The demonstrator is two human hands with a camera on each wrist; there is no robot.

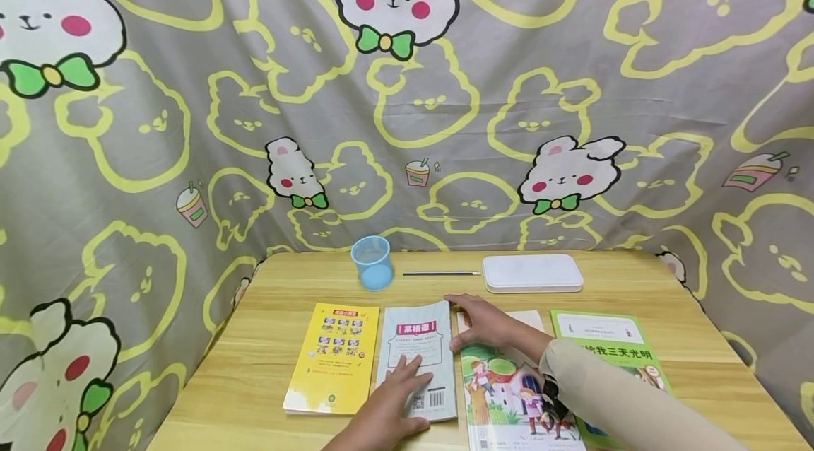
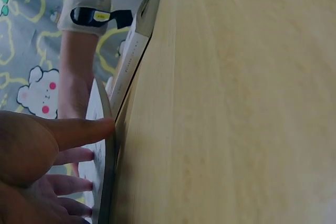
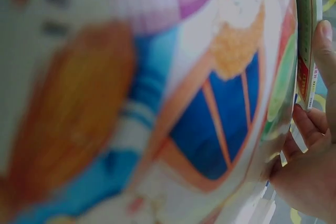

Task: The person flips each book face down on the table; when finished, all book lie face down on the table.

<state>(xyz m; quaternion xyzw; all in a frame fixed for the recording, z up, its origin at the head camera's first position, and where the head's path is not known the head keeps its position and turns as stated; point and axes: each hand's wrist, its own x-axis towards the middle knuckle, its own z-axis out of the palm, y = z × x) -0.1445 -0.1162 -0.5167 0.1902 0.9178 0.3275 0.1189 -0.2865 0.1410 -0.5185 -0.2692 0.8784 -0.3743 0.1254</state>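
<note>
A light blue book [image 1: 416, 338] with a pink title panel lies on the table. My left hand [image 1: 394, 401] rests on its lower part, fingers spread over the cover. In the left wrist view, the thumb [image 2: 84, 131] reaches to the book's edge. At the upper right corner of the same book, my right hand [image 1: 486, 324] touches its side with thumb and fingertips, above a picture book [image 1: 502, 394]. The right wrist view shows that hand [image 3: 310, 156] at the edge beyond a large, blurred cover. A yellow book [image 1: 337, 359] lies to the left.
A green book [image 1: 610, 327] lies at the right, partly under the right sleeve. Along the back stand a blue cup [image 1: 372, 264], a thin black pencil or brush [image 1: 441, 273] and a white case [image 1: 533, 273]. A patterned curtain [image 1: 407, 97] hangs behind the wooden table [image 1: 216, 394].
</note>
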